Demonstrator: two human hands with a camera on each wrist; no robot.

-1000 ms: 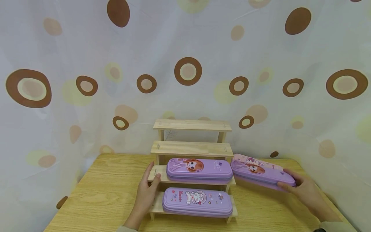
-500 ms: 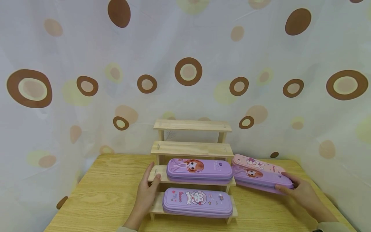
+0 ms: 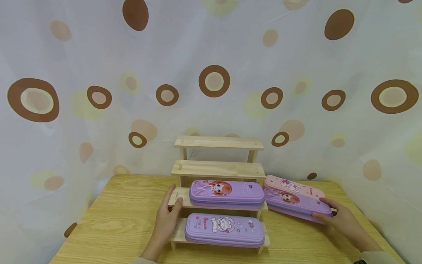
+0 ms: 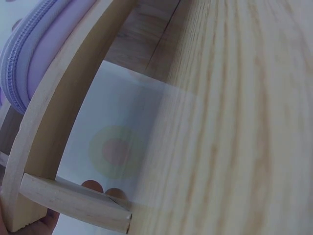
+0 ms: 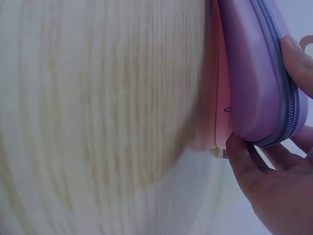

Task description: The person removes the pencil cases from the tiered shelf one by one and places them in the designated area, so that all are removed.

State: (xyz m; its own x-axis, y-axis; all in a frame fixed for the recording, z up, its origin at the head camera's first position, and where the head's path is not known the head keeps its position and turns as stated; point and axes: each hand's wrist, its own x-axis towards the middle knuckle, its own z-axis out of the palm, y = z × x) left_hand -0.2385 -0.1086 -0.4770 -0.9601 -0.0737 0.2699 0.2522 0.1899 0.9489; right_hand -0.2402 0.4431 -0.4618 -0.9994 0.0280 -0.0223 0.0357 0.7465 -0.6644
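A stepped wooden rack (image 3: 217,168) stands on the table. At the left end of its second shelf from the bottom, my left hand (image 3: 166,216) grips the board, thumb in front; in the left wrist view its fingers (image 4: 46,223) show only partly. My right hand (image 3: 344,222) pinches the right end of a zipped purple pencil case (image 3: 304,208) with a girl print. That case lies tilted over a pink pencil case (image 3: 314,191) with a bunny print, covering part of it. In the right wrist view, the thumb and fingers hold the purple case's zipped end.
Another purple pencil case (image 3: 237,190) with a girl print lies on the second shelf from the bottom. A lavender pencil case (image 3: 244,231) with a bunny print occupies the lowest shelf. The wooden table (image 3: 125,209) meets a curtain-like backdrop (image 3: 211,113) with brown rings.
My right hand has moved slightly left and toward me with the purple pencil case, uncovering more of the pink one. The left hand has stayed on the rack.
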